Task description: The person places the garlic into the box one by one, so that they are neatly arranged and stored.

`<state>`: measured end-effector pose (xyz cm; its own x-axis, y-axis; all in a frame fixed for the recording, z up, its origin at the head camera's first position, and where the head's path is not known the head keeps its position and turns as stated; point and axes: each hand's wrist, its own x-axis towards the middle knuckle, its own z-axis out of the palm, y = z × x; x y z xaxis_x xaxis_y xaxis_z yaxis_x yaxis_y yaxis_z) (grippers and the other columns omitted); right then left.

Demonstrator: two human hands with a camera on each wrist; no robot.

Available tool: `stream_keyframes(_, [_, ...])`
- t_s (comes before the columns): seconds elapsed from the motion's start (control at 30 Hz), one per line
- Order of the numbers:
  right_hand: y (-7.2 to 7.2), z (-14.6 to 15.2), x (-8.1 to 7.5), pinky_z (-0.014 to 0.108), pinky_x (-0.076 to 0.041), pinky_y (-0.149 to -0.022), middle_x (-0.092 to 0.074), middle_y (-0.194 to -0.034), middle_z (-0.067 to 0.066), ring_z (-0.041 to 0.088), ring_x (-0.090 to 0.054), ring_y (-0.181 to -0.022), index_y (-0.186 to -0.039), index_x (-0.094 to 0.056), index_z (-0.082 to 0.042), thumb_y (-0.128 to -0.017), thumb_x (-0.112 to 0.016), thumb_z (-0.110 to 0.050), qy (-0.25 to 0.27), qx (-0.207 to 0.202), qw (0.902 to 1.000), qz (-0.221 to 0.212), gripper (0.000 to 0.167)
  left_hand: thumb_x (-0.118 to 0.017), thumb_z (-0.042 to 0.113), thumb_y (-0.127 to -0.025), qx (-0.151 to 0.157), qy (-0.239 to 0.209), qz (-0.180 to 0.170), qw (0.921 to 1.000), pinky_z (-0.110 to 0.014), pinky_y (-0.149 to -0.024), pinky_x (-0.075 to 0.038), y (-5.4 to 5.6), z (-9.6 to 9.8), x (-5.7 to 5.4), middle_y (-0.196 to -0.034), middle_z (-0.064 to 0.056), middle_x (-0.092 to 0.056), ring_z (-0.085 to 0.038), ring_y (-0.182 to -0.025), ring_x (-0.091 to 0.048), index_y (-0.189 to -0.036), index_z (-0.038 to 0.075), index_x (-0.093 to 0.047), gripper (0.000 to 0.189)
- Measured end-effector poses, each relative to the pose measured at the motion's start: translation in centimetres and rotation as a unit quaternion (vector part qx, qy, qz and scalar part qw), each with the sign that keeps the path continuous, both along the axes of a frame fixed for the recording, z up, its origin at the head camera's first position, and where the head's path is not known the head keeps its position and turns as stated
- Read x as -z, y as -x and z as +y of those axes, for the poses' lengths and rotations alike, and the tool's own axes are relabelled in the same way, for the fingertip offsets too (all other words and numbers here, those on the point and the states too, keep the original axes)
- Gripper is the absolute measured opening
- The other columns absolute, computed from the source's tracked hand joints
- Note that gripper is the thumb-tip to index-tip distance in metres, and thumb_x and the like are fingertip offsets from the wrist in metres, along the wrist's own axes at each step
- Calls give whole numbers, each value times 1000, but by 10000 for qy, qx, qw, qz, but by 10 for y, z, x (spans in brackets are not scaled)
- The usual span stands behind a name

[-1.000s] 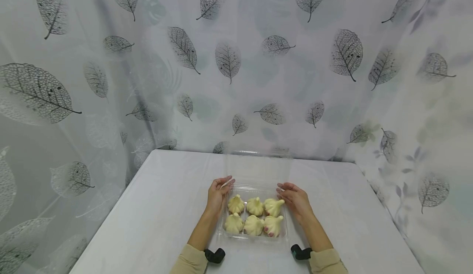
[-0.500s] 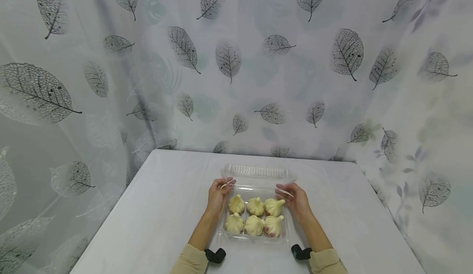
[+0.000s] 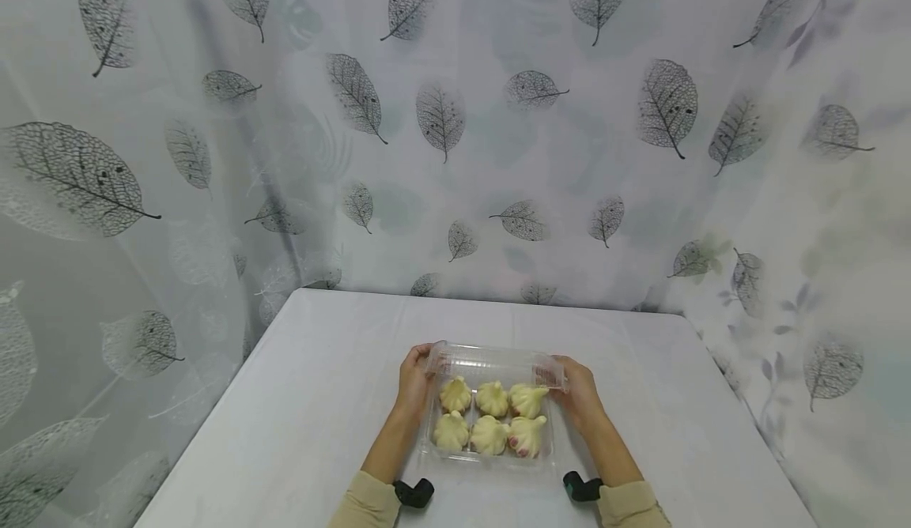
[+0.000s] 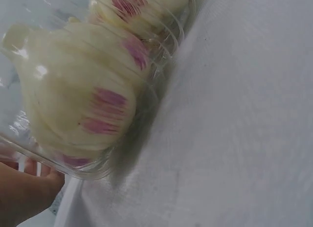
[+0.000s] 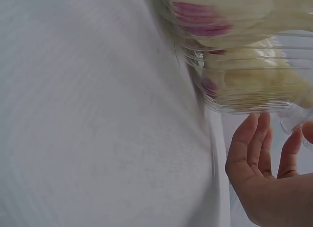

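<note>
A clear plastic clamshell box (image 3: 491, 460) stands on the table with several cream, purple-streaked garlic bulbs (image 3: 489, 435) in two rows. Its hinged clear lid (image 3: 491, 358) leans forward over the back row, partly lowered. At the back left corner, my left hand (image 3: 414, 382) holds the box by its edge, its fingers partly behind the lid. My right hand (image 3: 580, 390) does likewise at the back right corner. In the right wrist view its curved fingers (image 5: 259, 144) reach the back wall, and the thumb lies near the rim. The left wrist view shows a garlic bulb (image 4: 78, 90) through the ribbed wall.
A white cloth (image 3: 313, 401) covers the table. Behind and beside it hangs a leaf-patterned curtain (image 3: 455, 117). Black wrist-worn pieces (image 3: 414, 493) sit at both cuffs, just in front of the box.
The lid has swung from upright, forward and down over the back row of garlic bulbs. Both hands stay at the back corners, with fingers now seen through the lid.
</note>
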<state>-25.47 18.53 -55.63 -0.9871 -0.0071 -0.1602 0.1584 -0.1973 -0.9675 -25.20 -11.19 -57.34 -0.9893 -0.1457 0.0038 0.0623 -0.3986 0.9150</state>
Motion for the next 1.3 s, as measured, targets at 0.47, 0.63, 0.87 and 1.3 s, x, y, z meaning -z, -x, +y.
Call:
stream_keyframes(0.47, [-6, 8, 2, 22, -53, -88, -68, -124, 3, 16, -64, -109, -120, -68, -1, -104, -60, -20, -1014, 140, 9947, -93, 26, -49, 6, -105, 162, 655, -26, 9977, -42, -111, -49, -20, -11, -14, -150, -23, -50, -33, -129, -56, -140, -8, -52, 38])
stream_keyframes(0.63, [-9, 13, 1, 28, -53, -95, -64, -131, 11, 19, -62, -113, -127, -63, 3, -103, -62, -20, -965, 3, 9953, 9, 33, -56, 12, -105, 297, 706, -7, 9971, -55, -119, -41, -30, -16, -20, -153, -23, -47, -41, -139, -50, -144, -5, -51, 43])
stream_keyframes(0.87, [-23, 16, -8, 37, -49, -101, -58, -142, 17, 23, -58, -120, -137, -59, 3, -103, -60, -18, -1123, -186, 9935, 21, 40, -59, 16, -106, 430, 1030, -88, 9937, -59, -125, -33, -44, -22, -22, -154, -23, -47, -43, -143, -46, -147, -3, -50, 46])
stream_keyframes(1.3, [-55, 19, -14, 34, -60, -96, -56, -145, 22, 23, -64, -121, -145, -52, 3, -103, -58, -8, -1050, -220, 9942, 118, 44, -60, 21, -105, 752, 1676, -184, 9828, -55, -120, -41, -70, -32, -19, -156, -21, -46, -38, -138, -53, -148, -2, -47, 50])
